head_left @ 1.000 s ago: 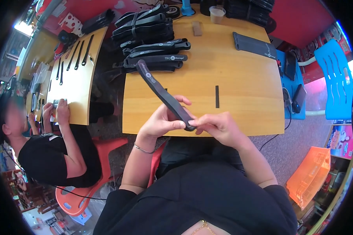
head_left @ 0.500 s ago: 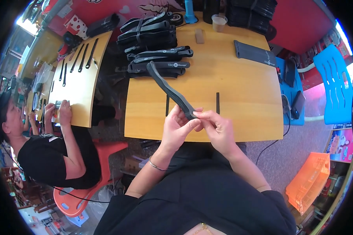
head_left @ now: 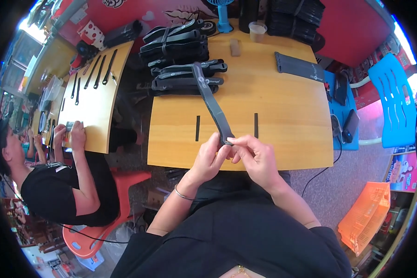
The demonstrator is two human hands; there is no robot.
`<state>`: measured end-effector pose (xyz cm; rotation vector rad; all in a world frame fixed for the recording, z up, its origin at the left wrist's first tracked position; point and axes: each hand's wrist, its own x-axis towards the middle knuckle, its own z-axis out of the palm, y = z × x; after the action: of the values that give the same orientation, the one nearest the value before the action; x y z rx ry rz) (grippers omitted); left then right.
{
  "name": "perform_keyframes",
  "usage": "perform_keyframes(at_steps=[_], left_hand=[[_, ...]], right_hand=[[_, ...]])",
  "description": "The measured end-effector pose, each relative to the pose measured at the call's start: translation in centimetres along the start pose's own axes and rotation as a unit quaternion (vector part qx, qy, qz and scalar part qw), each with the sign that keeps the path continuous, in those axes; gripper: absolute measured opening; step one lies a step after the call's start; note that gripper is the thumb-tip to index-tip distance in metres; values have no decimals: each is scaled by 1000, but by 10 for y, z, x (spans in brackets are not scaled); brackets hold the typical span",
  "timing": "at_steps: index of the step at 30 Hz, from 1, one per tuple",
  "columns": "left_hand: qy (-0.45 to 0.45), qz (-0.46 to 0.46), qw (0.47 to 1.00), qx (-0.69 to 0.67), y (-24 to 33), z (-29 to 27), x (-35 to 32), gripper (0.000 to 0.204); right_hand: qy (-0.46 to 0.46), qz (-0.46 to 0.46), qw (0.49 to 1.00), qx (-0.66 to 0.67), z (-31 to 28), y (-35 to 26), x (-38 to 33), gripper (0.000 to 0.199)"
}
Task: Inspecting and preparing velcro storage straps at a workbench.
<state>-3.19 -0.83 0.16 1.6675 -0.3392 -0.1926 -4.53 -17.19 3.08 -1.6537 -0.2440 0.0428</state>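
Observation:
A long dark grey strap (head_left: 213,102) rises from my two hands toward the back of the table, leaning to the left. My left hand (head_left: 209,157) pinches its near end between thumb and fingers. Right beside it, my right hand (head_left: 255,160) grips the same end, fingertips almost touching those of the left. Stacked straps (head_left: 185,84) lie at the table's back left, behind the held strap's far tip. Two short black strips sit on the table: one strip (head_left: 198,128) left of my hands, another strip (head_left: 256,125) just beyond the right one.
Bundled straps (head_left: 174,46) are piled farther back. A flat dark grey pouch (head_left: 298,67), a small tan block (head_left: 235,47), a cup (head_left: 257,31) and a blue fan (head_left: 224,21) stand or lie on the table (head_left: 287,143). At left, a co-worker (head_left: 65,185) handles something at another table.
The strap has swung more upright and turned, now showing its flat face. Both hands have shifted slightly toward me while keeping hold of its near end.

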Motion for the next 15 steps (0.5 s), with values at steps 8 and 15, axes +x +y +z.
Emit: perform_keyframes(at_steps=[8, 15], left_hand=[[-6, 26, 991, -134, -11, 2, 1, 25], [-83, -9, 996, 0, 6, -7, 0, 22]], right_hand=[[-8, 17, 999, 28, 2, -6, 0, 14], [-11, 26, 995, 95, -14, -8, 1, 11]])
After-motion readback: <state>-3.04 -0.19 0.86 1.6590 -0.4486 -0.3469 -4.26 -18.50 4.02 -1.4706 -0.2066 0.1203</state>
